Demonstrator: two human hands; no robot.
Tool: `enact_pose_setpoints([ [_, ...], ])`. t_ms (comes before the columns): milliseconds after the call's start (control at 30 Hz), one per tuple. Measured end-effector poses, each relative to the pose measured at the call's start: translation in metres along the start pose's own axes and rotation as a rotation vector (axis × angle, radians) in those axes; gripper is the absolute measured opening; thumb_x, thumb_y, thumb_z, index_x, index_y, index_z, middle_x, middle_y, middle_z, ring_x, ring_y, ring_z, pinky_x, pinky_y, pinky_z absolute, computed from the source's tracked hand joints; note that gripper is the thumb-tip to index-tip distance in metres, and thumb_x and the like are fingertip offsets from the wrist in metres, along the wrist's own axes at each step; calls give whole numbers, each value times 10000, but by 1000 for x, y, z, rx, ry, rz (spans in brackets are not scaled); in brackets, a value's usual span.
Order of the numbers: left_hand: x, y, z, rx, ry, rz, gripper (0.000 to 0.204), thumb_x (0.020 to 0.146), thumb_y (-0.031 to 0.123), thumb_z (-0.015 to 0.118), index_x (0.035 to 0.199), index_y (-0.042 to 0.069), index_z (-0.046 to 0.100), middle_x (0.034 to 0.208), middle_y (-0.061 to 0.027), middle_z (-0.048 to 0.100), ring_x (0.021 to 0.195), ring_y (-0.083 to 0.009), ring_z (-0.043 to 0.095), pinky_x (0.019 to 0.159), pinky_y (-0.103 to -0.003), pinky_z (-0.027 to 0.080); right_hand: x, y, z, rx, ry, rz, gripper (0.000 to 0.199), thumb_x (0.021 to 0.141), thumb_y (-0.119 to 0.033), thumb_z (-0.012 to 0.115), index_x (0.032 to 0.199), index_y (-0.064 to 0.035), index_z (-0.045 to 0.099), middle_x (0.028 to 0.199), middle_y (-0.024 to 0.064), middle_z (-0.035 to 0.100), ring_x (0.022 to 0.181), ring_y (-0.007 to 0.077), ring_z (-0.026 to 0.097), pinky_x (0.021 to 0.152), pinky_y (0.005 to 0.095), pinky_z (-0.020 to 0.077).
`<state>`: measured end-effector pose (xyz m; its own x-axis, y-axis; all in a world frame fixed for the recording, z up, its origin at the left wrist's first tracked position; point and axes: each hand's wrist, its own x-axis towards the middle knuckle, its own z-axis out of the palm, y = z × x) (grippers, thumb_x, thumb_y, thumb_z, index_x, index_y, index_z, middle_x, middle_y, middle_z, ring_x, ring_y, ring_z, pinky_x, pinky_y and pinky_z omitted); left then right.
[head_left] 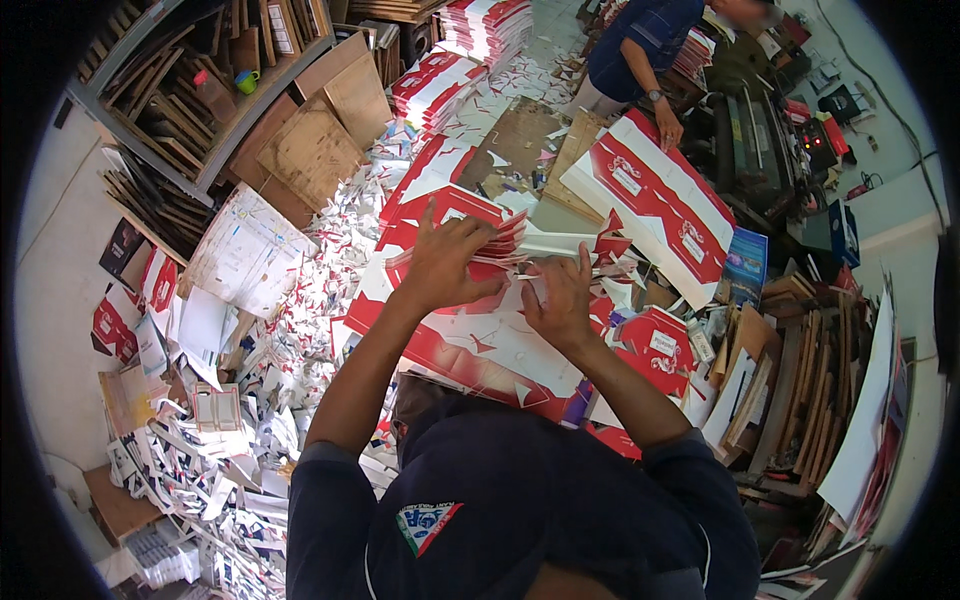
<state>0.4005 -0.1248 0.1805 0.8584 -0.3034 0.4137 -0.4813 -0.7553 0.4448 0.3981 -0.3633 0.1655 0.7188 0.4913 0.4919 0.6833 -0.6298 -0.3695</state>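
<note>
My left hand point(445, 262) lies with its fingers spread over a stack of red-and-white printed card sheets point(500, 240) with cut edges. Its thumb reaches toward my right hand point(563, 303), which is at the stack's near right edge. The right fingers are apart, touching or close to small white edge pieces; whether any piece is pinched cannot be made out. Beneath both hands lie more red-and-white printed sheets point(500, 355). Just beyond the right hand, white and red offcuts point(610, 245) stick out from the pile.
Paper scraps point(320, 270) cover the floor at left. At the far right a co-worker point(640, 50) reaches over a large printed sheet point(650, 200) near a dark machine point(755, 130). Wooden boards point(815, 390) stand at right; a shelf point(240, 110) holds more. Printed stacks point(435, 85) stand behind.
</note>
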Motion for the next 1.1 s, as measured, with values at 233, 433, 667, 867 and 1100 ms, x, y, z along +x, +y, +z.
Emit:
enact_pose_setpoints([
  [233, 0, -4, 7, -23, 82, 49, 694, 629, 442, 868, 1206, 134, 635, 1101, -42, 674, 1091, -244, 657, 1216, -658, 125, 12, -5, -7, 21, -47, 97, 426, 773, -174, 787, 1139, -62, 599, 978, 66, 651, 1025, 282, 617, 1214, 612, 156],
  [433, -1, 4, -3, -72, -1, 7, 654, 676, 487, 862, 1156, 108, 632, 1107, -76, 690, 1116, -274, 656, 1203, -670, 136, 15, -11, -8, -14, -34, 138, 487, 769, -242, 820, 1206, -97, 661, 1036, 53, 714, 1007, 255, 623, 1231, 618, 98],
  [667, -3, 5, 1, -6, 11, -32, 727, 637, 470, 866, 1218, 118, 607, 1196, -74, 670, 1163, -280, 638, 1201, -694, 122, 3, -11, -7, 33, -19, 87, 375, 753, -218, 823, 1099, -121, 719, 977, 14, 701, 999, 242, 620, 1224, 645, 87],
  [867, 1, 10, -3, 8, -36, 4, 720, 628, 463, 861, 1217, 137, 604, 1275, -60, 652, 1225, -266, 609, 1190, -723, 110, -4, -16, -7, -14, 52, 52, 327, 719, -139, 809, 1035, -123, 730, 928, -2, 692, 967, 220, 617, 1217, 637, 117],
  [1100, -2, 9, -2, 29, -3, 47, 621, 649, 408, 854, 1159, 144, 618, 1348, -53, 616, 1252, -267, 591, 1173, -747, 100, 1, -16, -5, -23, 52, 77, 327, 752, -195, 809, 1062, -156, 711, 981, -3, 696, 987, 231, 606, 1203, 658, 125],
])
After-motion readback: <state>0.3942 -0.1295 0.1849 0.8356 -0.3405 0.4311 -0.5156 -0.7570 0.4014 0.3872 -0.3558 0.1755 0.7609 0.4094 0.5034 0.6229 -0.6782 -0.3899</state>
